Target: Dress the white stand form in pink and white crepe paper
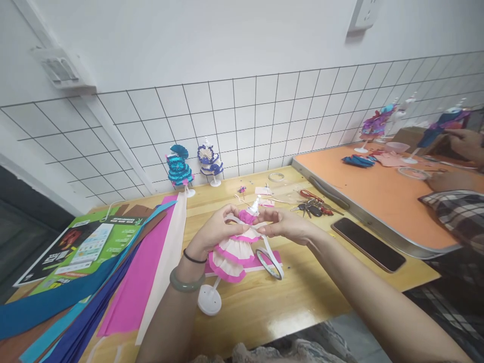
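A small mannequin (234, 250) in a tiered cream crepe-paper skirt with pink edges leans between my hands, its round white base (209, 300) tipped toward me. My left hand (221, 229) is closed around its waist, thumb in front. Opposite it, my right hand (282, 226) pinches a white strip of tape (266, 243) at the waist. That strip runs down to a tape roll (269, 264) hanging beside the skirt. Pink paper covers the chest (247, 217). Some fingers of both hands are hidden behind the figure.
Crepe-paper strips (132, 282) lie at left over a green printed sheet (88, 247). Two dressed mannequins (180, 169) stand by the wall. Keys (313, 207) and a phone (368, 244) lie at right. Another person's hand (463, 146) works over an orange table (340, 171).
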`<state>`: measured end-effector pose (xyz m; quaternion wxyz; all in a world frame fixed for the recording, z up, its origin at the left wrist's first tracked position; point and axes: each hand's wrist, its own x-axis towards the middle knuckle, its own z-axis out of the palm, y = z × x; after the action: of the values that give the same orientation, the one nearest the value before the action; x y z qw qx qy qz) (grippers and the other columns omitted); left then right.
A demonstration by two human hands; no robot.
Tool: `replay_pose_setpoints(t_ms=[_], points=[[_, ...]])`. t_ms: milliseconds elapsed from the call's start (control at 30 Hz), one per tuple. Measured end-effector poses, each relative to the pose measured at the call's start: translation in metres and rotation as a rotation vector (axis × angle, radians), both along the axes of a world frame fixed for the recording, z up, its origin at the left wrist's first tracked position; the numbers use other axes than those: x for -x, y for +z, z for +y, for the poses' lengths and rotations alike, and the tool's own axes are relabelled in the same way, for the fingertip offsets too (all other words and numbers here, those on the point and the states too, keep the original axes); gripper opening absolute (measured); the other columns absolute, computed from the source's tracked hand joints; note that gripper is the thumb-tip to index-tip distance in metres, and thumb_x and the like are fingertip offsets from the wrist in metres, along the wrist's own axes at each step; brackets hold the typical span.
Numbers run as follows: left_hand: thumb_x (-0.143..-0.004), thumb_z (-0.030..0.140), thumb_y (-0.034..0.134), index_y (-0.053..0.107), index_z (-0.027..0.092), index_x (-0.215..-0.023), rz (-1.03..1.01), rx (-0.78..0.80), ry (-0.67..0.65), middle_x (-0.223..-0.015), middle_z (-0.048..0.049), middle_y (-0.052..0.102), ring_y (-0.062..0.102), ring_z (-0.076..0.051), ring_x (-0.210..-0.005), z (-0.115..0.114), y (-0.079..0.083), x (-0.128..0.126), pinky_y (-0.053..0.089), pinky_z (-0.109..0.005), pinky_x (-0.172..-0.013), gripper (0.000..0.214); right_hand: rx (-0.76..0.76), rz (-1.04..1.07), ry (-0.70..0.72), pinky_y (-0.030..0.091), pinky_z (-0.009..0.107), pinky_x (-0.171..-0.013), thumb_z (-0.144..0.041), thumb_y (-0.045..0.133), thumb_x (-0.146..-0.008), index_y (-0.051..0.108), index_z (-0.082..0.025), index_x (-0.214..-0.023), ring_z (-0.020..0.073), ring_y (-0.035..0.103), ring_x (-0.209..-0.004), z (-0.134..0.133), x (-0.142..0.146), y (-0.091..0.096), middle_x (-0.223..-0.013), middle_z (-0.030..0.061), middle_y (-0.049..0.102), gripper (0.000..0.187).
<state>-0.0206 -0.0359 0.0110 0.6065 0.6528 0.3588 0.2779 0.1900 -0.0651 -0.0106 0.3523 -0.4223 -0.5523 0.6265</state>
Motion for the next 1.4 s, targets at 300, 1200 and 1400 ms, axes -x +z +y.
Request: replay_pose_setpoints(t_ms=[300,1200,1400], points=[[-0.063,0.029,0.072,0.047,0.018,-0.082,0.031,-0.239,0.130,-0.084,0.0001,0.059,0.056,-0.012,-0.079,0.012,0.004,0.018,0.043,-0.023,-0.069,0.034,0.038,0.234,-0.172,0.047,0.040,-0.091,-0.025,0.076,-0.066,0.061,-0.019,-0.105,0.0189,0.064,-0.096,-0.025,0.003,0.002,-0.117,0.0096,0.061,0.042],[-0.070,0.026,0.063,0.052,0.023,-0.086,0.332,-0.556,0.344,-0.093,0.0007,0.062,0.057,-0.019,-0.092,-0.015,0.024,0.024,0.041,-0.030,-0.078,0.020,-0.696,-0.337,-0.458,0.042,0.033,-0.068,-0.030,0.059,-0.080,0.063,-0.021,-0.081,0.0183,0.052,-0.074,-0.046,0.045,-0.015,-0.078,0.0055,0.058,0.010],[-0.070,0.026,0.062,0.049,0.021,-0.087,0.252,-0.420,0.246,-0.091,0.0009,0.061,0.058,-0.016,-0.087,-0.008,0.021,0.023,0.043,-0.027,-0.072,0.022,-0.467,-0.146,-0.489,0.042,0.032,-0.073,-0.033,0.057,-0.081,0.059,-0.020,-0.083,0.0183,0.056,-0.081,-0.036,0.057,-0.010,-0.084,0.0053,0.061,0.013]])
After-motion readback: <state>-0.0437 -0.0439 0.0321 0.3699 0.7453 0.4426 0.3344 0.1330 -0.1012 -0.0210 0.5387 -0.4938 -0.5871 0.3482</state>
